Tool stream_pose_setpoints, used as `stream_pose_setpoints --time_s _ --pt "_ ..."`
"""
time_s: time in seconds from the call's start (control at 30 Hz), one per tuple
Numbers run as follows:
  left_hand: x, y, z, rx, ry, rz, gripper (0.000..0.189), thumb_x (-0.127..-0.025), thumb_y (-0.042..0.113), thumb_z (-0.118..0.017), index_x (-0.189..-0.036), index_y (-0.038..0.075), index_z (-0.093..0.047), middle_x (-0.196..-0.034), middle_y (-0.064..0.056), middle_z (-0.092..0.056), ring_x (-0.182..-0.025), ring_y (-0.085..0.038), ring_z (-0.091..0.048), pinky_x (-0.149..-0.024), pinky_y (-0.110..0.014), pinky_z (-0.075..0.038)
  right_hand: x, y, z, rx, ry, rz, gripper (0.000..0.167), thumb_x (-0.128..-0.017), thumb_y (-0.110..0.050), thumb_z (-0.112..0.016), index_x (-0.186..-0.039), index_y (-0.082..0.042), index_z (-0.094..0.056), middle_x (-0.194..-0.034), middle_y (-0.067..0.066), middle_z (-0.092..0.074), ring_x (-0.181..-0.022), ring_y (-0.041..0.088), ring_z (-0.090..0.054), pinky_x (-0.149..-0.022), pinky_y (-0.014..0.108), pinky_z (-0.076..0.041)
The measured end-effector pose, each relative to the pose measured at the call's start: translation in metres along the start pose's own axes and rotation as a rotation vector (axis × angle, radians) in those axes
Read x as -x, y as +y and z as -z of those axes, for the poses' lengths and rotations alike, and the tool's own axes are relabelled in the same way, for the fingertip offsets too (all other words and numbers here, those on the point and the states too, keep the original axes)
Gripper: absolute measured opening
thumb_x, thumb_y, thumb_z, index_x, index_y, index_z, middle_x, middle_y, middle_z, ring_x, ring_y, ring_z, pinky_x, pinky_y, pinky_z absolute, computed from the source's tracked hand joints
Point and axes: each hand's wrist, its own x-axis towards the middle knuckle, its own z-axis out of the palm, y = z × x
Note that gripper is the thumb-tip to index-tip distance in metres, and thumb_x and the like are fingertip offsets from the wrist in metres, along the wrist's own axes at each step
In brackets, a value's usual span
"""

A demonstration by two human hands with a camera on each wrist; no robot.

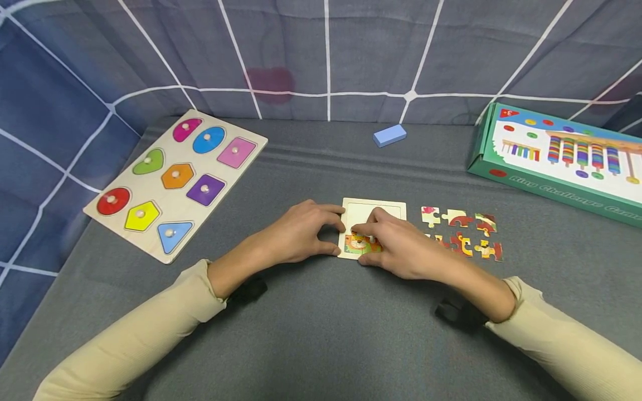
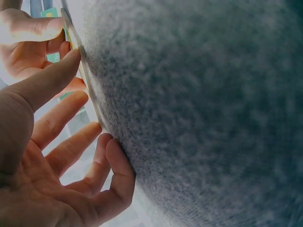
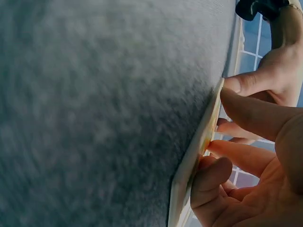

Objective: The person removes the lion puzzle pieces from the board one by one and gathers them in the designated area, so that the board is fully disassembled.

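Note:
A small wooden puzzle tray [image 1: 368,207] lies on the grey cloth, with joined pieces showing an orange animal face [image 1: 357,243] in its lower part. My left hand [image 1: 303,234] touches the tray's left edge, thumb by the near corner and fingers farther up. Over the tray's right half, my right hand [image 1: 401,245] rests its thumb at the near edge while the index fingertip presses on the pieces; its other fingers are bent. This hand hides part of the picture. Loose jigsaw pieces [image 1: 461,243] lie in two rows just right of the tray, some partly covered by the right hand.
A wooden shape board [image 1: 150,186] with colourful knobbed pieces lies at the left. Behind the tray is a blue block [image 1: 389,135]. A green game box [image 1: 557,161] stands at the back right. Checked cloth [image 1: 301,55] hangs along the back.

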Motion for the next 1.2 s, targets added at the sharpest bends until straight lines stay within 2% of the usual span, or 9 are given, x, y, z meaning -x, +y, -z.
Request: stream_pose_setpoints --time_s 0.27,0.53,0.83,1.07,1.2 --pt "0.0001 0.0006 0.0002 0.008 0.010 -0.007 0.032 -0.081 0.028 -0.083 -0.109 0.014 -0.073 -0.140 -0.006 -0.056 -0.120 -0.027 -0.056 -0.102 -0.044 -0.039 -0.0021 -0.0005 -0.0008 -0.006 0.025 -0.009 0.041 -0.081 -0.013 -0.081 -0.118 -0.006 -0.065 -0.098 0.001 -0.053 -0.075 0.014 -0.049 -0.067 0.032 -0.042" --pt "-0.0007 0.0006 -0.0001 0.002 0.011 -0.012 0.033 -0.080 0.028 -0.083 -0.109 0.013 -0.073 -0.140 -0.006 -0.056 -0.121 -0.027 -0.056 -0.102 -0.044 -0.039 -0.0033 -0.0009 -0.0031 -0.008 0.071 0.015 0.043 -0.077 -0.009 -0.083 -0.115 -0.006 -0.064 -0.098 0.001 -0.058 -0.083 0.016 -0.054 -0.076 0.037 -0.045" --pt "-0.0002 0.0005 -0.0004 -0.001 0.013 -0.011 0.034 -0.080 0.029 -0.083 -0.109 0.013 -0.073 -0.140 -0.007 -0.056 -0.121 -0.028 -0.056 -0.102 -0.045 -0.040 -0.0050 -0.0031 -0.0054 -0.009 0.090 0.008 0.041 -0.076 -0.009 -0.084 -0.112 -0.006 -0.064 -0.087 -0.001 -0.054 -0.076 0.014 -0.049 -0.071 0.035 -0.042" --pt "0.0006 -0.0003 -0.0001 0.001 0.020 -0.015 0.033 -0.080 0.028 -0.083 -0.108 0.014 -0.074 -0.140 -0.007 -0.057 -0.121 -0.028 -0.056 -0.102 -0.045 -0.039 -0.0057 -0.0016 -0.0069 -0.028 0.110 0.012 0.032 -0.077 -0.007 -0.083 -0.104 -0.006 -0.064 -0.080 -0.002 -0.053 -0.071 0.012 -0.049 -0.068 0.033 -0.042" --pt "0.0008 0.0002 0.0004 -0.002 0.016 -0.011 0.033 -0.080 0.028 -0.083 -0.108 0.014 -0.074 -0.140 -0.007 -0.056 -0.122 -0.029 -0.055 -0.102 -0.045 -0.039 -0.0050 -0.0014 -0.0073 -0.038 0.110 0.015 0.031 -0.078 -0.005 -0.081 -0.105 -0.006 -0.064 -0.080 -0.002 -0.052 -0.071 0.012 -0.049 -0.067 0.033 -0.041"
